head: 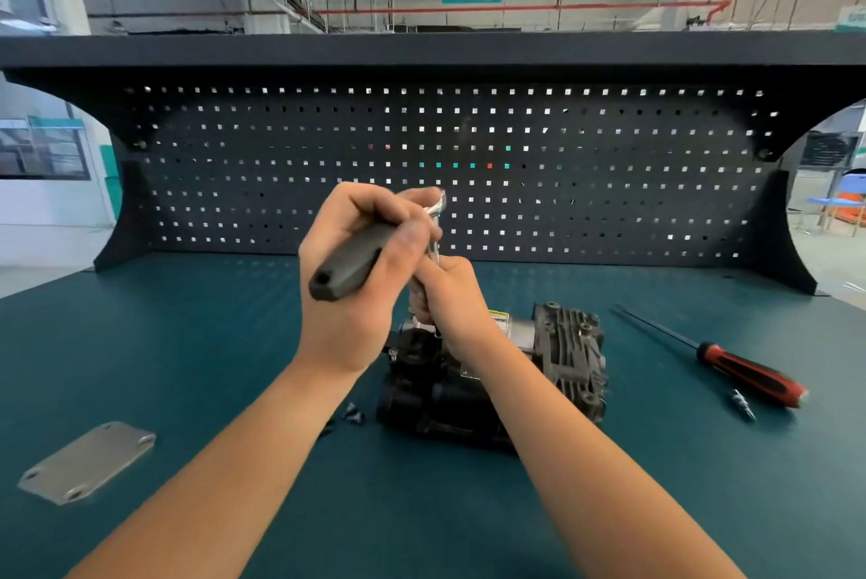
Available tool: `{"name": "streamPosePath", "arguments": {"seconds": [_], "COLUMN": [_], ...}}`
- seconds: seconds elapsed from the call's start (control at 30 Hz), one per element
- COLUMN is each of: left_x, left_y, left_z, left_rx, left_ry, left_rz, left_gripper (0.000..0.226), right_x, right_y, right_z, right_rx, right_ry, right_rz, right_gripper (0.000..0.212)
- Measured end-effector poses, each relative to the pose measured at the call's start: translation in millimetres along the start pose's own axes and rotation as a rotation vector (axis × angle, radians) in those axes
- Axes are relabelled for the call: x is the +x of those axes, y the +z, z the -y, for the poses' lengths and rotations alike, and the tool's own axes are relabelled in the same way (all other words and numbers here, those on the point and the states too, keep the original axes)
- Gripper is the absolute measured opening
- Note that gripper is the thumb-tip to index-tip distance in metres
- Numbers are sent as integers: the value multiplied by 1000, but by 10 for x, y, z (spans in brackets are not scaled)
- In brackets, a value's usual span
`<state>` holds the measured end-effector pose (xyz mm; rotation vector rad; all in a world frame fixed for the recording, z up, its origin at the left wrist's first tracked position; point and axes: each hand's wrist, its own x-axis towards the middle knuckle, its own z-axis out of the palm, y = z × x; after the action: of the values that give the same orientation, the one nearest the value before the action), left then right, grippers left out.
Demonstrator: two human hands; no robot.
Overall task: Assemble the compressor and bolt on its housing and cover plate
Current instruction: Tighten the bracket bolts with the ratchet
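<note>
1. Nearest, a flat grey plate (pixel 86 461) with corner holes lies front-left on the green mat (pixel 187 344).
2. Mid-mat sits the compressor (pixel 492 386): black body, grey finned head at its right end, a yellow label between.
3. Over its left end, the right hand (pixel 450 302) curls its fingers round a silver shaft (pixel 434 246), and the left hand (pixel 347 325) clamps the ratchet (pixel 351 267) by its dark handle.
4. A red-black screwdriver (pixel 745 372) lies to the right.
5. Behind stands a pegboard (pixel 609 180).

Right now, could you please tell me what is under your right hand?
The right hand grips the ratchet shaft directly above the compressor. The compressor's dark body shows below; the shaft's lower end and any bolt are hidden by the fingers.
</note>
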<state>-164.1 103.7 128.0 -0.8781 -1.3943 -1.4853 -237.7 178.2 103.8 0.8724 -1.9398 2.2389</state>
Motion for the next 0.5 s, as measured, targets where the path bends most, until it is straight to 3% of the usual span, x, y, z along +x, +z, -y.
{"name": "streamPosePath", "arguments": {"seconds": [0.17,0.3,0.5], "left_x": [33,53,-39], "left_y": [131,129,105], "left_z": [-5,-18,-50], "left_rx": [-55,-12,117], "left_ry": [7,28,156], "left_rz": [-77,-66,-18], "left_gripper": [8,4,16], "right_x": [-5,-7,-4], "right_y": [-48,-64,-124], "right_z": [-32,-31,-56], "right_rx": [69,105,132], "right_ry": [-27,-44,-41], "right_rz": [40,59,172], "right_gripper": [59,46,47]}}
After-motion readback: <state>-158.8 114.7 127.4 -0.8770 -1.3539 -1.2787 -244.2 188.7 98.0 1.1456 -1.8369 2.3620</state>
